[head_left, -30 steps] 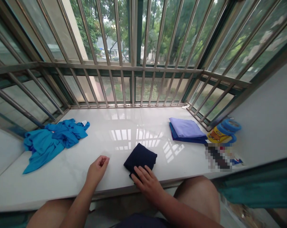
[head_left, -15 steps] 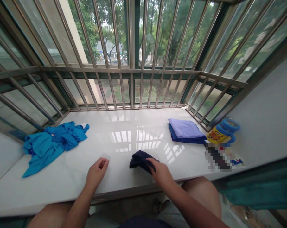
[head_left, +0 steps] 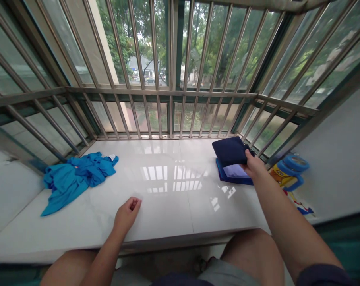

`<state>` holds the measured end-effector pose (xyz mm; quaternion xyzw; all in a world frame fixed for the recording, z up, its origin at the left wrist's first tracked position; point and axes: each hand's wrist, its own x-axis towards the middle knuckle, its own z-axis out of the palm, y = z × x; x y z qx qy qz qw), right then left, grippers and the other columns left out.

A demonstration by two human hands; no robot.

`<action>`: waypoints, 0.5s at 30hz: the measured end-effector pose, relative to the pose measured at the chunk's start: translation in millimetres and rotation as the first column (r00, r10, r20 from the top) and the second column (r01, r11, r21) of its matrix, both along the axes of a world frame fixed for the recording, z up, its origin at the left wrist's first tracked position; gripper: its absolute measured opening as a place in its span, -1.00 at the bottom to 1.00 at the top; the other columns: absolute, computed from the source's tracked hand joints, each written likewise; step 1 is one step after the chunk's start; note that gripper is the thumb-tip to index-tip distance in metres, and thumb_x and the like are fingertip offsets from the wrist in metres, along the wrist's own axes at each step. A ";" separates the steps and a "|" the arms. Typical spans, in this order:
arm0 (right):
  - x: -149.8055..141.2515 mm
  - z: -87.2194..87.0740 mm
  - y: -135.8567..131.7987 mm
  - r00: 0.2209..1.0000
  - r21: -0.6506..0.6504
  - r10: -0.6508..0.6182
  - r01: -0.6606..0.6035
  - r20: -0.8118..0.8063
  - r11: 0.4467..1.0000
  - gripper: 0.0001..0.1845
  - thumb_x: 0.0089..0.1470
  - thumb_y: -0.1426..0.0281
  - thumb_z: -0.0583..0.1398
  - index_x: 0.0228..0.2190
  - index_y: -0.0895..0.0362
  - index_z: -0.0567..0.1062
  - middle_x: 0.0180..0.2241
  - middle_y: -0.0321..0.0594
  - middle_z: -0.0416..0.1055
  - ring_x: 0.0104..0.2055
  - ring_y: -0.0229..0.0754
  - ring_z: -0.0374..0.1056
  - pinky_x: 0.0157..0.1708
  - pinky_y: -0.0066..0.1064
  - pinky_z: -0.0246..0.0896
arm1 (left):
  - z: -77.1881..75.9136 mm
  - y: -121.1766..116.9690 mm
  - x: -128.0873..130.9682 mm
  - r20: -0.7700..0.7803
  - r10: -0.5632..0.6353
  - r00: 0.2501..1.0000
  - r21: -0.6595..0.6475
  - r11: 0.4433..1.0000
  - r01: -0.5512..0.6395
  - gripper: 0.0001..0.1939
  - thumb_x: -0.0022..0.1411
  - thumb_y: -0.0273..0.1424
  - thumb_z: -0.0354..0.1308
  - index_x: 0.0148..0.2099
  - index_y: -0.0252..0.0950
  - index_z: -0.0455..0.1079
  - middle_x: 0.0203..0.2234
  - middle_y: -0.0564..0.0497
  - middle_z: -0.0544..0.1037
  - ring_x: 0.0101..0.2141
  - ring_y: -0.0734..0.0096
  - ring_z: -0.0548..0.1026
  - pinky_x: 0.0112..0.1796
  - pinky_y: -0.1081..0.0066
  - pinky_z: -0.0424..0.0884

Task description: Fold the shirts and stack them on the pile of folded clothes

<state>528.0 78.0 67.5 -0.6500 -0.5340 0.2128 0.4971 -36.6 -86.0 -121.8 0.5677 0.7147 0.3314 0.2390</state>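
Observation:
In my right hand (head_left: 255, 163) is a folded dark navy cloth (head_left: 230, 151), gripped by its right edge. It hangs over a small stack at the right, hiding much of it. A lavender folded cloth (head_left: 235, 171) shows in that stack, with a blue folded cloth (head_left: 232, 180) underneath. Whether the navy cloth touches the stack I cannot tell. My left hand (head_left: 128, 214) rests near the front of the white ledge (head_left: 165, 202), its fingers curled with nothing visible in them. To its upper left lies a crumpled bright blue garment (head_left: 78, 174).
A blue and yellow jug with a handle (head_left: 291, 169) stands against the right wall, a small colourful item (head_left: 300, 204) in front of it. Metal bars (head_left: 168, 93) close off the window along the back and both sides. My knees are under the ledge's front edge.
My right hand has carried the navy cloth from the front middle of the ledge to above the stack at the right. My left hand has hardly moved. The view has shifted slightly.

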 end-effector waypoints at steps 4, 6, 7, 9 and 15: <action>41.5 -10.3 -10.6 0.940 0.139 -0.177 0.142 0.290 0.980 -0.48 0.33 -0.02 0.13 -0.04 0.13 0.62 -0.14 0.20 0.61 -0.07 0.21 0.55 -0.06 0.07 0.43 | 4.6 -0.1 3.1 -0.009 0.005 1.000 -0.005 1.000 -0.005 -0.61 0.34 0.04 0.06 -0.28 -0.14 0.46 -0.53 0.12 0.54 -0.47 0.30 0.50 -0.37 0.37 0.33; 45.4 -17.2 -21.5 0.877 0.221 -0.231 0.148 0.422 0.964 -0.46 0.33 -0.03 0.13 -0.03 0.14 0.61 -0.03 0.26 0.57 0.06 0.24 0.51 0.06 0.09 0.37 | 6.2 0.2 4.4 -0.008 0.002 1.000 -0.003 1.000 -0.002 -0.61 0.34 0.03 0.06 -0.28 -0.15 0.46 -0.53 0.12 0.54 -0.47 0.31 0.49 -0.37 0.38 0.32; 39.3 -19.0 -27.8 0.867 0.230 -0.229 0.136 0.442 0.964 -0.44 0.33 -0.03 0.14 0.00 0.16 0.59 0.02 0.28 0.55 0.13 0.24 0.48 0.12 0.09 0.33 | 6.8 0.4 5.0 -0.007 0.000 1.000 -0.003 1.000 0.000 -0.62 0.34 0.02 0.06 -0.28 -0.15 0.46 -0.53 0.12 0.54 -0.47 0.31 0.49 -0.37 0.38 0.32; 9.6 -16.2 -44.9 0.856 0.248 -0.176 0.058 0.487 0.967 -0.44 0.34 0.01 0.17 0.09 0.20 0.55 0.10 0.28 0.52 0.22 0.21 0.43 0.23 0.03 0.29 | 8.0 0.8 6.1 -0.008 -0.002 1.000 -0.005 1.000 0.002 -0.62 0.34 0.01 0.06 -0.29 -0.15 0.46 -0.53 0.12 0.53 -0.47 0.32 0.49 -0.36 0.37 0.32; -145.5 60.7 -156.8 0.585 0.318 0.260 -0.701 0.768 0.638 -0.35 0.37 0.39 0.22 0.42 0.02 0.30 0.26 0.01 0.50 0.31 0.02 0.43 0.31 -0.05 0.39 | 14.8 -1.3 9.6 0.000 0.005 1.000 -0.018 1.000 -0.005 -0.62 0.35 0.00 0.05 -0.31 -0.16 0.44 -0.54 0.12 0.52 -0.46 0.31 0.49 -0.36 0.37 0.32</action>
